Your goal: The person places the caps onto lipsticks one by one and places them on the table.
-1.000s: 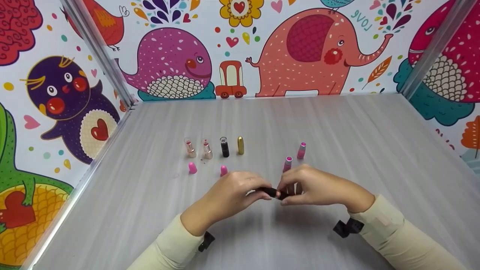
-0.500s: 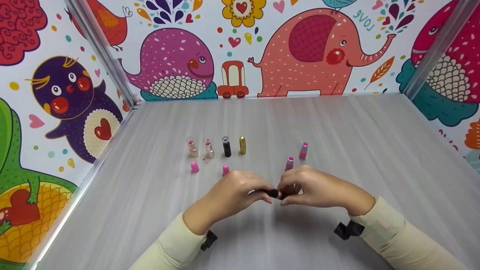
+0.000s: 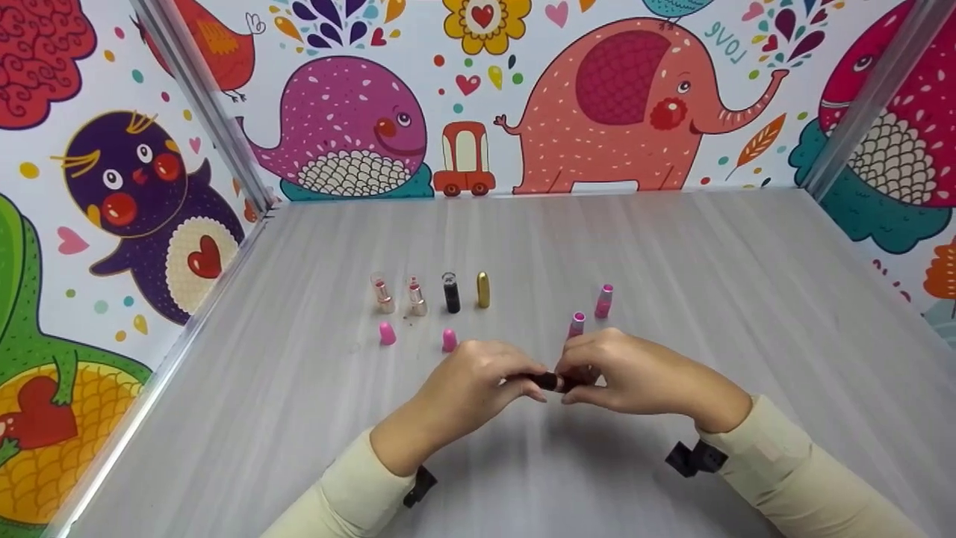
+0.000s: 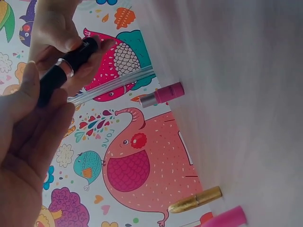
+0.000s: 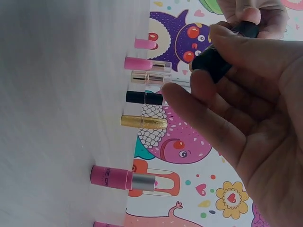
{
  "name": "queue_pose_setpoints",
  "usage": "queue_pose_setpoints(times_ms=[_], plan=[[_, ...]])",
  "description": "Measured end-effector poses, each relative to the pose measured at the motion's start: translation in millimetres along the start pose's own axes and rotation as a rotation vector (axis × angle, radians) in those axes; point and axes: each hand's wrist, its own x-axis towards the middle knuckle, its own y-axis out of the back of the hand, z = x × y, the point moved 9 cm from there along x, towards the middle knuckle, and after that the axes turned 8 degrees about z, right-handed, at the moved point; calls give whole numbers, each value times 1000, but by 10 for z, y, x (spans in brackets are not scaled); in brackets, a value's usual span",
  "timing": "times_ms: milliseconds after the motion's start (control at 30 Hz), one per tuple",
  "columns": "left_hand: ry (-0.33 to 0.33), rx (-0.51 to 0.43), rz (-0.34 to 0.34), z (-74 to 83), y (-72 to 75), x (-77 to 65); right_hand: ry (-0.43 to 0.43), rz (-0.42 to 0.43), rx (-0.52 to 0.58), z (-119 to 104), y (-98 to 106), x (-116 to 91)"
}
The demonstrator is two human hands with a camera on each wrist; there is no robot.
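Observation:
Both hands meet in front of the person, holding a black lipstick [image 3: 547,381] with a rose-gold band at its middle. My left hand [image 3: 470,381] pinches one end between thumb and fingers. The other end is gripped by my right hand [image 3: 642,373]. In the left wrist view the whole black lipstick [image 4: 57,75] lies slanted across the fingers, its two black parts joined at the band. Just beyond the right hand stands an uncapped pink lipstick [image 3: 576,326], its lower part hidden in the head view. A second uncapped pink lipstick [image 3: 605,300] stands behind it.
A row at the back left holds two clear-capped lipsticks [image 3: 383,296], a black lipstick [image 3: 451,293] and a gold lipstick [image 3: 483,290]. Two pink caps [image 3: 387,333] stand in front of that row. Patterned panels [image 3: 358,127] wall the grey table [image 3: 672,246].
Both hands stay nearly in place with the black lipstick between them. The head view has shifted slightly. Lipsticks and caps on the table have not moved.

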Motion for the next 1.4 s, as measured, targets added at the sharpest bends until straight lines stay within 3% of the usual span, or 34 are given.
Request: queue_pose_setpoints(times_ms=[233, 333, 533, 800, 1167, 1267, 1400], plan=[[204, 20, 66, -189, 98, -26, -17, 114, 0, 57, 63, 64], [259, 21, 89, -231, 140, -30, 2, 154, 0, 45, 109, 70], [239, 11, 149, -218, 239, 27, 53, 261, -14, 29, 254, 35], [261, 37, 220, -289, 379, 75, 6, 326, -82, 174, 449, -53], [278, 92, 260, -384, 552, 194, -27, 443, -198, 345, 663, -117], [277, 125, 241, -434, 576, 269, -92, 480, -218, 456, 711, -146], [282, 166, 197, -552, 571, 399, -283, 545, -191, 753, 795, -231]])
